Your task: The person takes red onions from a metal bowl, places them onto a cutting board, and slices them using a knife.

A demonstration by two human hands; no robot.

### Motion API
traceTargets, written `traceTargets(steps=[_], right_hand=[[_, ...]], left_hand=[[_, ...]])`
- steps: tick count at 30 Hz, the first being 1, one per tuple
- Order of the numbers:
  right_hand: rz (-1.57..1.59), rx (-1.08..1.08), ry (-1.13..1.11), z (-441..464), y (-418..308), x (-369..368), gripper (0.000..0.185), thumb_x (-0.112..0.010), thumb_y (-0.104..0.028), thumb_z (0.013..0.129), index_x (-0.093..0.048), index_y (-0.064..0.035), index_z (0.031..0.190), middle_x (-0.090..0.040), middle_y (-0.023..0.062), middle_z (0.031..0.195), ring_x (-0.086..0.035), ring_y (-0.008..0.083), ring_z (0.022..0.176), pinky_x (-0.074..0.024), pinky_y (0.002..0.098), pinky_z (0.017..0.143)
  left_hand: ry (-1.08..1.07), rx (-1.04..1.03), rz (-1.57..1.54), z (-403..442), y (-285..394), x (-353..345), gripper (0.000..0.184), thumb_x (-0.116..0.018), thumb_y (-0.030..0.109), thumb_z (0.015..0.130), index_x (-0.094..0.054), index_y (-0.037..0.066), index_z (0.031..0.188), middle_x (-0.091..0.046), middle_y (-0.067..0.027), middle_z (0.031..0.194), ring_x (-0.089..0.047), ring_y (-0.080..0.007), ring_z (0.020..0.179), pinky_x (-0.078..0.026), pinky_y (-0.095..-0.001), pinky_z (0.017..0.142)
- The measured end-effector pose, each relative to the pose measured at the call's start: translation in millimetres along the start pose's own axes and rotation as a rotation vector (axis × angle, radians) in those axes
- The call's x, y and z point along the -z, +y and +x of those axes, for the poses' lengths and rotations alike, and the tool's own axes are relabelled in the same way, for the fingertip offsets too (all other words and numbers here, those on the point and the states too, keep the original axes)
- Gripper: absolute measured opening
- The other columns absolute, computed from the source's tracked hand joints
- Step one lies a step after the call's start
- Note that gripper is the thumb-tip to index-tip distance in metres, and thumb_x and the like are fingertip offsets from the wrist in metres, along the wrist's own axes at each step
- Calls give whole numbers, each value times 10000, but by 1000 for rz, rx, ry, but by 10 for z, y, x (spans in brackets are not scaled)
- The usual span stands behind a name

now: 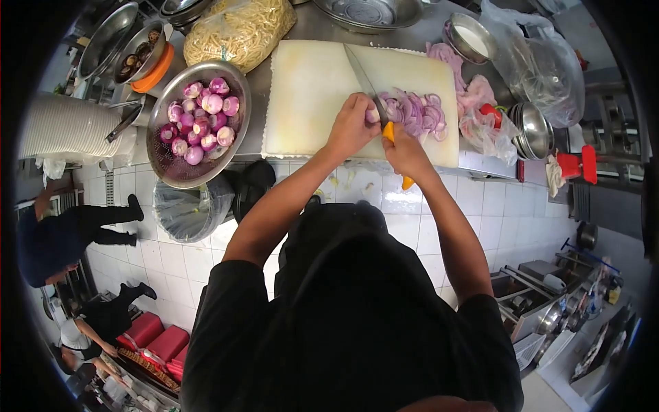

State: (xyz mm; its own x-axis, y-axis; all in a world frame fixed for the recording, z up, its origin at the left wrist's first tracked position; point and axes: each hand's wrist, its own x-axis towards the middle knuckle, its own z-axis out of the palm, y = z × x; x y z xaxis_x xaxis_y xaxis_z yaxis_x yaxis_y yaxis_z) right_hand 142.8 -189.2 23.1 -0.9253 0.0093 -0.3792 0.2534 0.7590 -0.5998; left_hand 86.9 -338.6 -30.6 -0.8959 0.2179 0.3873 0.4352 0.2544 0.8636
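Note:
On a white cutting board (pixel 309 89), my left hand (pixel 353 127) is closed around a piece of red onion (pixel 372 114), fingertips curled beside the blade. My right hand (pixel 406 152) grips the yellow handle of a kitchen knife (pixel 362 74), whose long blade points away and to the left across the board. Sliced red onion (pixel 415 113) lies in a pile just right of the blade. Left of the board stands a metal colander (pixel 156 152) filled with several peeled whole red onions (pixel 199 123).
A bag of pale cut strips (pixel 240 31) sits behind the colander. Metal bowls (pixel 371 14), a pink cloth (pixel 449 58) and plastic bags (pixel 535 62) surround the board. Under the colander is a lined bin (pixel 192 209). Two other people (pixel 62 233) are at the left.

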Motion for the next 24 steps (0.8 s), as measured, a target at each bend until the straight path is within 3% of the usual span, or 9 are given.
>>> traceTargets(steps=[3, 6, 9, 12, 13, 16, 20, 24], right_hand=[[92, -42, -38, -52, -57, 79, 345, -495, -248, 939, -464, 13, 1162, -644, 276, 905, -661, 395, 701, -509, 478, 692], [196, -53, -45, -121, -32, 91, 339, -513, -263, 938, -492, 12, 1135, -642, 239, 855, -660, 330, 628, -509, 432, 637], [217, -48, -15, -84, 23, 78, 341, -537, -268, 935, -503, 14, 1123, -626, 202, 804, -640, 288, 586, -503, 403, 599], [323, -52, 22, -265, -40, 142, 336, -551, -264, 934, -505, 14, 1117, -605, 162, 756, -609, 258, 546, -493, 378, 561], [361, -40, 49, -300, -10, 190, 332, -556, -264, 934, -508, 12, 1112, -597, 148, 739, -596, 247, 531, -489, 371, 544], [393, -69, 105, -470, 57, 318, 308, -559, -259, 938, -515, 2, 1096, -583, 119, 705, -571, 216, 496, -473, 351, 495], [432, -95, 143, -601, 203, 373, 274, -548, -241, 946, -513, -4, 1080, -575, 102, 680, -545, 188, 458, -453, 336, 444], [411, -153, 165, -747, 136, 374, 257, -542, -232, 948, -488, -10, 1065, -572, 99, 679, -531, 174, 438, -448, 337, 445]], left_hand=[[78, 58, -29, 6, 48, 75, 367, -744, -6, 636, -525, 28, 928, -540, -125, 941, -581, -287, 757, -507, -360, 664], [161, 58, 127, 51, 62, 411, 363, -720, -21, 632, -528, 32, 935, -547, -129, 943, -578, -297, 822, -502, -371, 703], [144, -52, 545, 150, -31, 808, 365, -708, -21, 625, -584, 45, 962, -570, -135, 974, -560, -326, 934, -492, -391, 803], [-25, -11, 686, 170, -228, 1055, 402, -708, 10, 630, -654, 75, 1023, -592, -145, 1065, -532, -352, 1039, -462, -409, 905], [-121, 35, 742, 179, -269, 1092, 423, -723, 84, 663, -689, 104, 1084, -593, -153, 1152, -536, -354, 1059, -453, -406, 942], [-15, -101, 839, 180, -125, 902, 428, -726, 158, 698, -687, 124, 1123, -592, -149, 1189, -533, -349, 1104, -446, -428, 956], [-246, -291, 438, 353, 196, 318, 388, -703, 172, 747, -688, 147, 1134, -605, -135, 1185, -531, -302, 1153, -449, -459, 948], [-425, -255, 526, 399, 107, 69, 312, -665, 100, 760, -698, 126, 1068, -621, -129, 1131, -574, -312, 1070, -478, -414, 917]])
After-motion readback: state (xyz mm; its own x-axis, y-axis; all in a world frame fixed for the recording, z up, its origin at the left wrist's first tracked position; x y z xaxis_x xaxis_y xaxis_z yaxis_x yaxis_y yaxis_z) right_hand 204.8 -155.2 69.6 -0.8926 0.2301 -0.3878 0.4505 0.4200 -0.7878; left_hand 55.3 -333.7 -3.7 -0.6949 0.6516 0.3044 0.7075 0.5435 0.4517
